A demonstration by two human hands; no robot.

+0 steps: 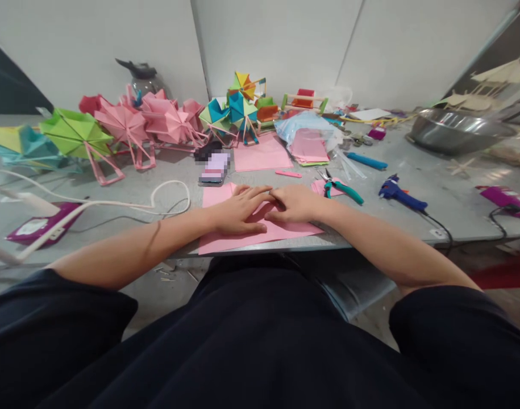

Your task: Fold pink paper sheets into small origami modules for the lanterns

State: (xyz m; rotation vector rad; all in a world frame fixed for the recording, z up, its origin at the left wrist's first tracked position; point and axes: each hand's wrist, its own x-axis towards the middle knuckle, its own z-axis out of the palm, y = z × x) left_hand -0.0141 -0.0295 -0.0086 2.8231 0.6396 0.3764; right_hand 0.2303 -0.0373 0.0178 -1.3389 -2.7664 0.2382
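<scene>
A sheet of pink paper [212, 236] lies at the front edge of the table under both hands. My left hand [238, 210] rests flat on it, fingers stretched out and thumb pointing right. Close by on the right, my right hand [298, 203] has its fingers curled and its thumb bent in, closed on the pink paper; its fingertips nearly meet those of my left hand. Part of the sheet is hidden beneath the hands. Just past it lie a pink craft knife [288, 174] and pliers with green handles [347, 191], resting by a small pink paper piece.
Folded paper umbrella models [78, 133] line the back left. Behind the hands are a phone [215, 170] and another pink sheet [260, 153]. A blue glue gun [400, 193], a metal bowl [456, 133] and a purple power strip [507, 200] stand right; a white cable [115, 204] loops left.
</scene>
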